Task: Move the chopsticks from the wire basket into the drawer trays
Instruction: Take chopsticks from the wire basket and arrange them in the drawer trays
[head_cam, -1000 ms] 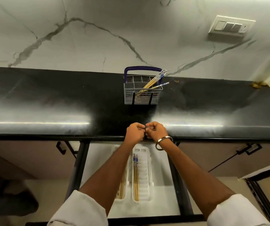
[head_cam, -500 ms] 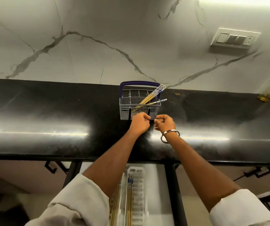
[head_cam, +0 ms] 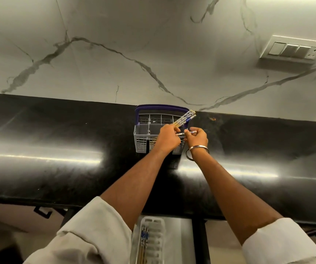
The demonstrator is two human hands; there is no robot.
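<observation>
While both arms reach over the counter, biggest item first: white marble wall (head_cam: 115,44) with grey veins, switch plate (head_cam: 294,50) at upper right. Black glossy counter (head_cam: 48,141) runs the full width, strip-light glare along it.

Wire basket (head_cam: 143,140): grey, purple handle arched over the back, upright at the counter's back edge, roughly centre, against the wall. Divided into compartments; the ones in view look bare, but the near right part is hidden behind the hands.

Open drawer (head_cam: 185,242) under the counter's front edge, bottom centre. White tray (head_cam: 155,239) inside, one pair of chopsticks (head_cam: 143,244) lying lengthwise along its left side, blue ends toward the counter. Left sleeve covers anything further left.

Left hand (head_cam: 169,137): fingers curled around a bundle of chopsticks (head_cam: 184,118). Bundle is tilted, patterned top ends sticking out up and to the right past the basket's back right corner; lower ends drop below the fist into the basket's near side. Grip sits about mid-shaft. Count of sticks not readable.

Right hand (head_cam: 197,138): just beside the left, at the basket's right front corner, metal bangle (head_cam: 198,151) on the wrist. Thumb and fingers pinch a single chopstick (head_cam: 190,132), lying near horizontal; one end pokes out right of the fingers, the other runs left toward the left hand's knuckles. Cannot tell if it touches them.
</observation>
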